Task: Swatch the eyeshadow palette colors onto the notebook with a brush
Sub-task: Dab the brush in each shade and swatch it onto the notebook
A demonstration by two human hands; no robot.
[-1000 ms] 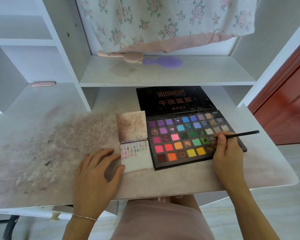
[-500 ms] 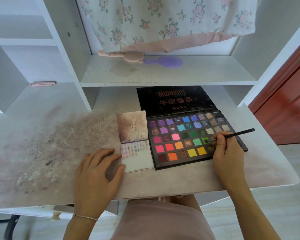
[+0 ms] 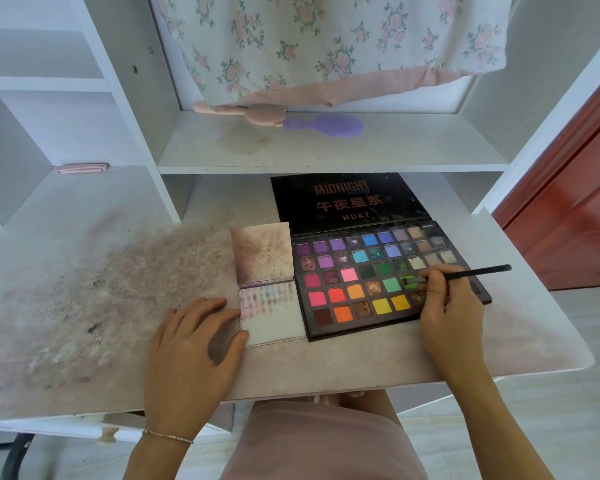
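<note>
The eyeshadow palette (image 3: pixel 378 282), a flat black rectangle of small square powder pans, lies open on the stained, dusty surface (image 3: pixel 84 306), just right of the small notebook (image 3: pixel 274 318) with faint smudges. The right hand (image 3: pixel 447 306) pinches a thin black brush (image 3: pixel 465 273), bristles on a green pan. The left hand (image 3: pixel 191 348) rests flat, fingers relaxed, thumb touching the notebook.

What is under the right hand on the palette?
The right hand grips the brush, its tip on a green pan of the eyeshadow palette. The hand covers the pans at the palette's near right corner, so their colours cannot be seen.
</note>
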